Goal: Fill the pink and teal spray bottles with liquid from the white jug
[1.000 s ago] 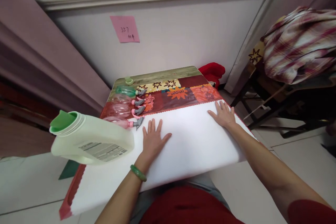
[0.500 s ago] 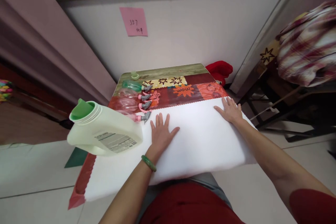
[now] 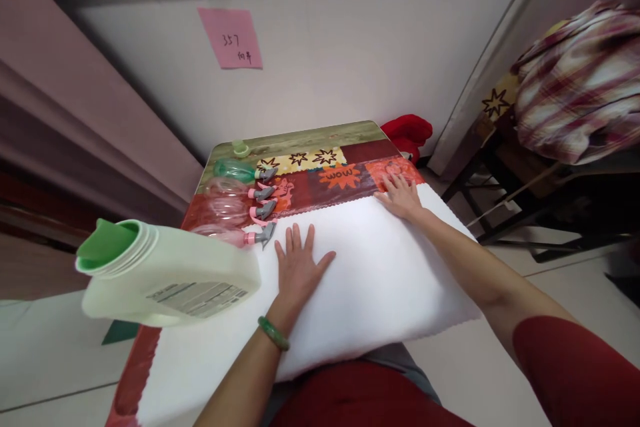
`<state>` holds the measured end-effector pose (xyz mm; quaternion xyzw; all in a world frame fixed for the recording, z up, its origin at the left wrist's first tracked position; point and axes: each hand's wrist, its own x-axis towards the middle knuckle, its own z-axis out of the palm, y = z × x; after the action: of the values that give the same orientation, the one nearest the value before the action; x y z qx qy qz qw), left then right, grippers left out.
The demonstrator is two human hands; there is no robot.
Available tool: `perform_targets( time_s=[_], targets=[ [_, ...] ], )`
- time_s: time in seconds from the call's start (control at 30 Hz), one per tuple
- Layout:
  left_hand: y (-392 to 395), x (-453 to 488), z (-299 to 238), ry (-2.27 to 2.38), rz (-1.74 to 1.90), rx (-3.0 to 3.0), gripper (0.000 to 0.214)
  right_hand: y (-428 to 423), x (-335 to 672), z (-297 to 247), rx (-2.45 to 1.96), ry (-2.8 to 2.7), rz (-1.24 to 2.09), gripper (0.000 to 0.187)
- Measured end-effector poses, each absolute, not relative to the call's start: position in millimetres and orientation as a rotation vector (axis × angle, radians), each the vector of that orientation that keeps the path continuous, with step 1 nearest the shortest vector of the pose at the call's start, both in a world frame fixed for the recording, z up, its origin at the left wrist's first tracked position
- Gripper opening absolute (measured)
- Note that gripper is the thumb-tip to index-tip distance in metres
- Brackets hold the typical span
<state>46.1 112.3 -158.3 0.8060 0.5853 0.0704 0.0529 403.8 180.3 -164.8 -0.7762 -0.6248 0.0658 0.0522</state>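
A white cloth with a scalloped edge [image 3: 370, 280] covers the near part of a small table and hangs over its front. Flat on the cloth's middle lies my left hand [image 3: 300, 267], fingers spread, a green bangle [image 3: 273, 333] on its wrist. My right hand [image 3: 401, 195] rests with fingers apart across the cloth's far edge, fingertips on the patterned table cover [image 3: 310, 190]. Left of my left hand stands a large pale green jug [image 3: 200, 273] with a green spout in its open neck. Several clear spray bottles [image 3: 225, 210] lie beyond it, their grey triggers pointing right.
A small green cap [image 3: 241, 149] sits at the table's far left corner. Behind is a white wall with a pink note [image 3: 231, 40]. At right, a plaid cloth [image 3: 585, 80] drapes over dark furniture. Something red [image 3: 407, 133] lies behind the table.
My right hand has slid left along the cloth's far edge, onto the patterned cover. My left hand stays flat on the cloth. The view has shifted slightly to the right.
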Motion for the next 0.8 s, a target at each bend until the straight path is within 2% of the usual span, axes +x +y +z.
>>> perform_targets(
  time_s=[0.2, 0.33, 0.47, 0.57, 0.8],
  targets=[
    [115, 49, -160, 1.777, 0.218, 2.429, 0.088, 205, 408, -174, -2.366, -1.960, 0.241, 0.089],
    [117, 50, -159, 1.721, 0.331, 2.398, 0.089, 195, 406, -170, -2.304, -1.881, 0.056, 0.083],
    [107, 40, -153, 1.613, 0.534, 2.389, 0.069, 156, 392, -155, -2.228, -1.775, -0.156, 0.078],
    [87, 22, -148, 1.510, 0.581, 2.460, 0.055, 105, 382, -146, -2.218, -1.866, -0.058, 0.080],
    [49, -8, -149, 1.544, 0.310, 2.511, 0.076, 21, 383, -158, -2.367, -1.932, 0.156, 0.085]
  ],
)
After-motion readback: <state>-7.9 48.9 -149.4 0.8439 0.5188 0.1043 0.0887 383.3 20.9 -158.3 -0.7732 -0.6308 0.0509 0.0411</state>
